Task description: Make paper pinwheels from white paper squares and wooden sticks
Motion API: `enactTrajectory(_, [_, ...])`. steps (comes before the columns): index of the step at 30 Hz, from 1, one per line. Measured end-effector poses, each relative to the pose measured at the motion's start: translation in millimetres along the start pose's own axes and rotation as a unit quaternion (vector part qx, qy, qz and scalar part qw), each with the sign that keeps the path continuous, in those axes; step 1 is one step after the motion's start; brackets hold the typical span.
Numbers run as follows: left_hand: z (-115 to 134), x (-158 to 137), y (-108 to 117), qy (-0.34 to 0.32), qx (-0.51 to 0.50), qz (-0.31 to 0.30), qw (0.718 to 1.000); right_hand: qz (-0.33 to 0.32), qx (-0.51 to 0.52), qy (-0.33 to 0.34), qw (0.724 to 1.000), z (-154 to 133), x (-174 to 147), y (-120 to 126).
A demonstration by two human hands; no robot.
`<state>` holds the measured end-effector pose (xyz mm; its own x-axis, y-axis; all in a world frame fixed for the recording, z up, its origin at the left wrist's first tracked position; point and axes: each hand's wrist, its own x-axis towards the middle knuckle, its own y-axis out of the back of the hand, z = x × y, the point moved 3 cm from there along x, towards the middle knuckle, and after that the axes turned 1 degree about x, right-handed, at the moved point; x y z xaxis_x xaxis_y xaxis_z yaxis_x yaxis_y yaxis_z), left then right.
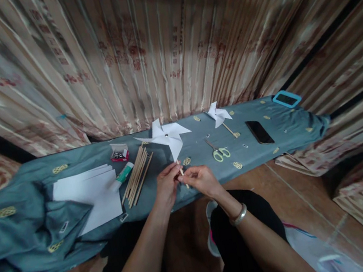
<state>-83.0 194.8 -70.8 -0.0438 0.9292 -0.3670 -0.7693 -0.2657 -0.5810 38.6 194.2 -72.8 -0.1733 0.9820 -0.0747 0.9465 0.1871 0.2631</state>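
Note:
A white paper pinwheel (172, 136) with a dark pin at its centre is held upright over the cloth-covered bench. Its thin wooden stick (182, 171) runs down between my hands. My left hand (168, 182) pinches the stick just under the paper blades. Lower down, the fingers of my right hand (200, 178) are closed on the same stick. Another white pinwheel (219, 114) lies farther back to the right, its stick pointing toward me. Scissors with pale green handles (220, 153) rest on the cloth right of my hands.
Left of my hands lie several wooden sticks (137, 177), a glue stick (125, 172), a small open box of pins (119, 153) and white paper sheets (88, 189). A black phone (259, 132) and a blue-framed device (286, 99) are on the right. Curtains (161, 56) hang behind the bench.

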Motion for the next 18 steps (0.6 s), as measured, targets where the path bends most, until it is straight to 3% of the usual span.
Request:
enactTrajectory(10, [0.4,-1.0,-1.0,-0.005,-0.008,-0.014,1.0,0.022,0.078,-0.048,0.996,-3.1,2.1,6.2])
enactTrajectory(18, [-0.9,-3.8,2.2,0.003,0.013,-0.009,1.0,0.058,0.004,-0.061,0.996,-22.9,3.6,63.3])
